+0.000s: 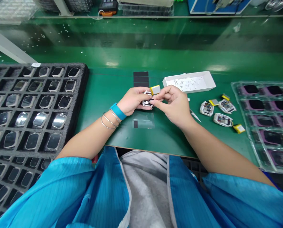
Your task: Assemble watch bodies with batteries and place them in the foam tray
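My left hand (133,100) is closed around an open watch case (147,103) with its inner parts showing. A silver battery with yellow tape (155,89) sticks out from the top of the case. Over the case, my right hand (176,104) pinches a small black piece (151,100) between thumb and forefinger, close to the inner parts; whether it touches them I cannot tell. Behind my hands lie black rectangular strips (140,79). Nearer to me on the bench is a clear film (146,122) with one dark patch. Tweezers (195,116) lie partly hidden behind my right hand.
A white box (210,83) with small bits inside stands behind my right hand. Several open watch cases (223,119) with batteries lie to the right. A foam tray (80,91) of watches fills the left; a clear plastic tray (247,126) of purple-framed watches stands at far right.
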A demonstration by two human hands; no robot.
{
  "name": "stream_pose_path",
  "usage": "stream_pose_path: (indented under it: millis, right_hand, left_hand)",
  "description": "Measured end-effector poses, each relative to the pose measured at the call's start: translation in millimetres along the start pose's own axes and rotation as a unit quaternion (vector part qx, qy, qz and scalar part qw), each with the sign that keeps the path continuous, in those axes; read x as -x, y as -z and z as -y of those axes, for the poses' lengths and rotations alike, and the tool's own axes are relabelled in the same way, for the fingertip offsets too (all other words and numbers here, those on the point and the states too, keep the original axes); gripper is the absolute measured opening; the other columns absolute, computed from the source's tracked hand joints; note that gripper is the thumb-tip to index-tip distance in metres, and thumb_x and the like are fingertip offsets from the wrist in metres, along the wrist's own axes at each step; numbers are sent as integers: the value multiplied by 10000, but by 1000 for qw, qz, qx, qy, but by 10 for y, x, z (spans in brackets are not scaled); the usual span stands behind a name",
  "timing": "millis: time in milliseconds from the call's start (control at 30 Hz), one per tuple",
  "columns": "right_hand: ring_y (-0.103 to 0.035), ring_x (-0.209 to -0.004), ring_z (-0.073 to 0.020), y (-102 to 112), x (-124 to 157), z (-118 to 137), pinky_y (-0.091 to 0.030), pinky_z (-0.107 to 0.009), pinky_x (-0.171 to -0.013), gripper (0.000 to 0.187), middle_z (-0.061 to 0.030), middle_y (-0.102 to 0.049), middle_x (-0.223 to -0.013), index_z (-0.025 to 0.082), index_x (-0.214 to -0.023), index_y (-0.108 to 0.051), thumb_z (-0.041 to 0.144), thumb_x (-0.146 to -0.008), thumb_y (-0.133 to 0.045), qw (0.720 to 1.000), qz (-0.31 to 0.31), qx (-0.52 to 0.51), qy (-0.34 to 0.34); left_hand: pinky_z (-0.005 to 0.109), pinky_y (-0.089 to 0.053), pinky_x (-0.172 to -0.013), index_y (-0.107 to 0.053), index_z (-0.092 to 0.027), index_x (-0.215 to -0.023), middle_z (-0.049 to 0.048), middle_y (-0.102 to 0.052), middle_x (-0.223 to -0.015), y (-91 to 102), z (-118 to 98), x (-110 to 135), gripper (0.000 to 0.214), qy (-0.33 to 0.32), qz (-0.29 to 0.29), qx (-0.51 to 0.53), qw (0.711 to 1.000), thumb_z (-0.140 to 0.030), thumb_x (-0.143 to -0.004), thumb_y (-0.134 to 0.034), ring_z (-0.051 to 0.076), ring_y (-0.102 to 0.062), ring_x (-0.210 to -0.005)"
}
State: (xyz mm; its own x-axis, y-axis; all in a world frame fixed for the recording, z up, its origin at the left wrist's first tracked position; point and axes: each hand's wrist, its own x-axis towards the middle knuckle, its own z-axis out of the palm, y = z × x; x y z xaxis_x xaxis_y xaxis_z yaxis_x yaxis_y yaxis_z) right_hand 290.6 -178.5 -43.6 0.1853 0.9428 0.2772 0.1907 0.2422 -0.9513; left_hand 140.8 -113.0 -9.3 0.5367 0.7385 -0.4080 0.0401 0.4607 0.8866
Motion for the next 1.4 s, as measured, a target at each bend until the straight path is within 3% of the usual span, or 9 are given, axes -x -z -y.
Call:
stream_pose_path:
  millis: [167,333,467,633,767,933,1400]
  right_hand:
    - [-686,-695,-138,-42,38,-4,-572,-283,-687,264,28,-704,-787,220,-808,-554,244,-738,-807,997,-23,47,48]
    - [-698,-732,-152,-67,95,69,-574,-299,-737,150,23,-709,-802,224,-817,-584,169,-787,-720,981,-42,158,106]
    - [-706,-772,-170,-68,115,106,-580,-319,-779,112,14,-721,-823,235,-830,-610,163,-807,-692,971,-54,204,113]
    - [-704,-793,-185,-62,92,80,-591,-341,-800,139,3,-719,-824,244,-819,-603,220,-804,-739,979,-80,157,98]
    - [-694,-772,-167,-57,60,16,-593,-331,-786,263,7,-703,-822,227,-821,-569,311,-775,-813,994,-60,76,54]
    - [-680,-740,-145,-43,34,-28,-588,-313,-758,322,15,-693,-826,220,-820,-553,333,-741,-844,998,-39,49,20]
    - [-704,-773,-162,-53,59,-26,-576,-323,-770,193,9,-717,-835,224,-828,-574,250,-777,-758,991,-47,106,68]
  left_hand:
    - [215,-604,-591,-622,-118,-858,-11,-643,-670,-12,-6,11,99,-1,-6,8,1000,-35,-805,-625,80,-623,-575]
    - [220,-606,-601,-590,-133,-838,-14,-639,-679,-16,2,10,95,-5,-4,16,1000,-47,-809,-616,83,-626,-592]
    - [229,-609,-605,-580,-139,-842,-7,-654,-712,-16,5,9,96,-9,-3,23,1000,-64,-801,-623,94,-644,-616]
    - [259,-629,-654,-584,-143,-839,-21,-641,-698,-7,17,-4,120,-13,-9,28,999,-56,-771,-629,84,-627,-594]
    - [268,-635,-666,-587,-140,-831,-19,-642,-703,1,21,-14,127,-17,-11,23,1000,-52,-758,-643,82,-628,-599]
    - [275,-639,-678,-595,-137,-843,-16,-642,-694,0,20,-9,128,-13,-10,20,1000,-49,-763,-646,86,-636,-611]
    - [239,-614,-607,-590,-136,-810,-3,-636,-676,-8,13,-8,108,-10,-16,22,1000,-33,-804,-622,96,-636,-599]
